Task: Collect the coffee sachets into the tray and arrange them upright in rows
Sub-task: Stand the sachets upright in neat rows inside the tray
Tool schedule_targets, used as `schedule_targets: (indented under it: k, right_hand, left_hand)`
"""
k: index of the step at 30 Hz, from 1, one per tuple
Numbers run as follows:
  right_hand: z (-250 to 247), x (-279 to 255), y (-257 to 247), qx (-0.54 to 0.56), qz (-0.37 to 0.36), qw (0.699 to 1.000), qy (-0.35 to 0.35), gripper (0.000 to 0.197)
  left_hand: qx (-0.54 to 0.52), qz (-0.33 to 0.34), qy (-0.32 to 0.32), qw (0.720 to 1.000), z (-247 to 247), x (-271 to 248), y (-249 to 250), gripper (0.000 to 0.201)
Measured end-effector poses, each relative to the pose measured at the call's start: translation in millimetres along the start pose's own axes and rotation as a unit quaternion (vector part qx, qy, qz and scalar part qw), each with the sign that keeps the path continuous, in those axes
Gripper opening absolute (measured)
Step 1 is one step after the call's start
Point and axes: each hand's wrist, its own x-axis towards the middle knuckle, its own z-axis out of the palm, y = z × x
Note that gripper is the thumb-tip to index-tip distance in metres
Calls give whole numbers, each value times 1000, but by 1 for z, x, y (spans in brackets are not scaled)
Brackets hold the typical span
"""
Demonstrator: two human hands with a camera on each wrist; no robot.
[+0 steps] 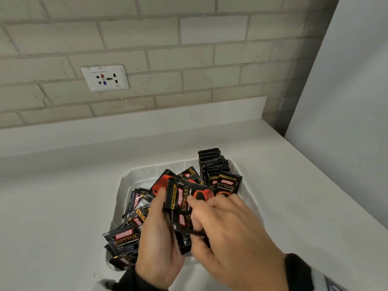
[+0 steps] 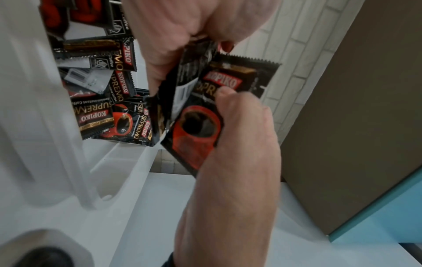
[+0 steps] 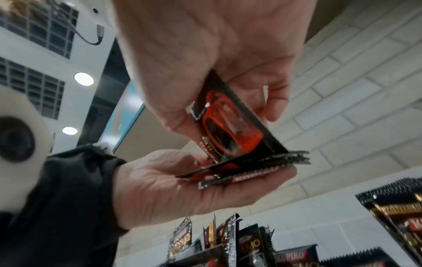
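Head view: white tray [image 1: 249, 198] is seen on a white counter [image 1: 63, 196], at 6 o'clock of the frame centre. An upright row of sachets [image 1: 214, 164] is packed along the tray's 1 o'clock corner, fronts facing the camera; the nearest one [image 1: 227, 184] shows the Kopiko Supremo label. A loose pile of sachets [image 1: 136, 208] is heaped at the tray's 9 o'clock side, some lying flat, some tilted; one labelled sachet [image 1: 123, 239] hangs over the tray's 7 o'clock edge.

Left hand [image 1: 159, 234] is held above the tray, palm turned up, fingers curled round a small stack of sachets [image 3: 246, 168]. In the right wrist view that stack is seen edge-on across the left palm [image 3: 182, 182].

Right hand [image 1: 231, 234] is positioned at 3 o'clock of the left, touching the same bundle. A single sachet [image 1: 186, 198] is pinched between its thumb and fingers, tilted, label sideways. In the left wrist view this sachet [image 2: 219, 101] is shown with the red cup print, thumb pressed on its front face.

Whether the pinched sachet is resting against the left-hand stack or just apart cannot be told exactly; edges appear touching in the right wrist view.

A wall socket [image 1: 105, 77] is set in the tiled wall [image 1: 189, 49] at 11 o'clock. A pale panel [image 1: 346, 101] stands at 3 o'clock.
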Motion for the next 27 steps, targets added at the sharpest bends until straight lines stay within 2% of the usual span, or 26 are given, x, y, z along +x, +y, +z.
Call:
schedule_targets:
  k: [2, 5, 8, 11, 13, 15, 18, 20, 22, 27]
  right_hand:
    - [-3, -1, 1, 41, 12, 999, -14, 9]
    - [-8, 5, 6, 167, 69, 983, -40, 17]
    - [-13, 8, 17, 365, 155, 915, -79, 23]
    - [-14, 12, 28, 441, 195, 873, -74, 15]
    - [-11, 15, 35, 435, 200, 877, -33, 19]
    - [-9, 20, 40, 381, 192, 904, 10, 18]
    - [-6, 27, 42, 300, 173, 938, 17, 12]
    - [-4, 30, 43, 270, 174, 947, 12, 14]
    - [-3, 31, 46, 285, 193, 939, 4, 16]
    - [0, 28, 50, 386, 229, 893, -26, 19]
  left_hand:
    - [8, -1, -12, 1000, 0, 0, 1, 55]
    - [46, 0, 2, 999, -1, 1, 0, 40]
    - [75, 18, 36, 996, -5, 4, 1, 35]
    - [104, 26, 48, 993, -5, 4, 2, 24]
    - [131, 48, 53, 989, -6, 4, 2, 22]
    - [166, 77, 46, 982, -8, 5, 2, 28]
    - [216, 108, 31, 970, -9, 6, 0, 35]
    - [228, 120, 30, 966, -9, 7, -2, 34]
    - [235, 129, 28, 963, -9, 7, -3, 31]
    - [227, 130, 40, 964, -13, 9, -6, 30]
